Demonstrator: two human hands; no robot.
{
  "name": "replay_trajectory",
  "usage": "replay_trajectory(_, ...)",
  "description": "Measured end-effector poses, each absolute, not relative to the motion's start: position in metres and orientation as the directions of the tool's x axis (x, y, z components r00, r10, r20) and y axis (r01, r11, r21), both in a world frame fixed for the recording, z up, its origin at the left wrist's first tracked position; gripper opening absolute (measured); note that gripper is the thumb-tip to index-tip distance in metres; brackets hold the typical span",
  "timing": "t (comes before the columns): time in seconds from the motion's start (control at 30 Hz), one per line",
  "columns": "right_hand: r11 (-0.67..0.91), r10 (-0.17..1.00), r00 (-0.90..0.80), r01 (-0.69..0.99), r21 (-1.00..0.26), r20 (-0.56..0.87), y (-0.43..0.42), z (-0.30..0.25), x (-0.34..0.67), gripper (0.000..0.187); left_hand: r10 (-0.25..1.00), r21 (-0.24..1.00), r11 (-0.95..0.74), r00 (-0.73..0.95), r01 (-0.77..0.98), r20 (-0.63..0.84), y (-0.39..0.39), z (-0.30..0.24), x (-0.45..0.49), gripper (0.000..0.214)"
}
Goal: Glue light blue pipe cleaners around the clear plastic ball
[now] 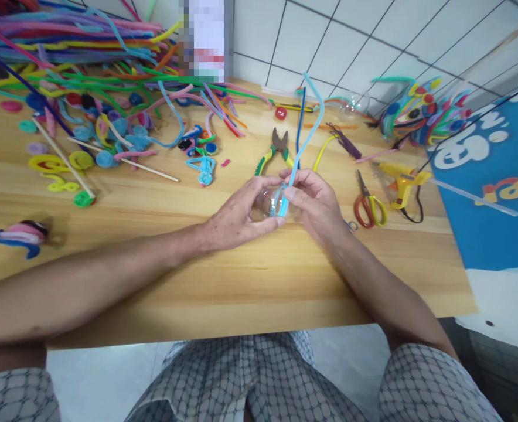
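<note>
My left hand (237,217) is closed round a small clear plastic ball (270,203) held just above the wooden table (250,287). My right hand (314,202) pinches a light blue pipe cleaner (308,126) against the ball. The pipe cleaner wraps the ball and rises up and away from my fingers, its free end curling near the wall. Both hands meet at the table's middle, fingers touching the ball from either side.
Pliers with green-yellow handles (276,151) lie just behind my hands. Red-yellow scissors (368,205) and a yellow glue gun (399,180) lie to the right. Heaps of coloured pipe cleaners (65,47), coiled pieces and wooden sticks (145,167) cover the left. A blue board (491,176) leans on the right.
</note>
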State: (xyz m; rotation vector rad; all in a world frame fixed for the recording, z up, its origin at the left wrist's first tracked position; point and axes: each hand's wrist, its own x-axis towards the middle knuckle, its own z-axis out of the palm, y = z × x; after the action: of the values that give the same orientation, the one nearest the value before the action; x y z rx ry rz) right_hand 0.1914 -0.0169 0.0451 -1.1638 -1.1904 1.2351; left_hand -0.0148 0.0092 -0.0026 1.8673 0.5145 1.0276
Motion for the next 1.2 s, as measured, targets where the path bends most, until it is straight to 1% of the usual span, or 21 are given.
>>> replay_trajectory(0.37, -0.036, 0.999, -0.008, -0.060, -0.998, -0.036, -0.0165, 0.0431, 0.1912, 0.048, 0.668, 0.821, -0.569, 0.557, -0.045, 0.494, 0.0091, 0.0006, -0.0131, 0.060)
replay_trajectory(0.53, -0.015, 1.000, -0.009, -0.042, -0.999, -0.015, -0.0172, 0.0426, 0.1899, 0.048, 0.662, 0.788, -0.615, 0.551, 0.012, 0.508, 0.0084, 0.0041, -0.0136, 0.064)
replay_trajectory(0.67, 0.000, 1.000, -0.015, -0.060, -0.998, 0.001, -0.0181, 0.0422, 0.1893, 0.046, 0.659, 0.772, -0.633, 0.561, 0.053, 0.501, 0.0083, 0.0070, -0.0149, 0.062)
replay_trajectory(0.87, -0.032, 0.999, 0.001, -0.066, -0.997, -0.032, -0.0176, 0.0419, 0.1911, 0.043, 0.614, 0.739, -0.673, 0.569, 0.017, 0.546, 0.0105, 0.0038, -0.0158, 0.063)
replay_trajectory(1.1, -0.037, 0.999, 0.004, -0.062, -0.997, -0.037, -0.0176, 0.0418, 0.1908, 0.043, 0.601, 0.715, -0.699, 0.557, 0.018, 0.573, 0.0112, 0.0021, -0.0152, 0.060)
replay_trajectory(1.2, -0.036, 0.999, 0.001, -0.054, -0.998, -0.036, -0.0175, 0.0405, 0.1905, 0.044, 0.605, 0.723, -0.690, 0.560, 0.015, 0.566, 0.0113, 0.0017, -0.0152, 0.060)
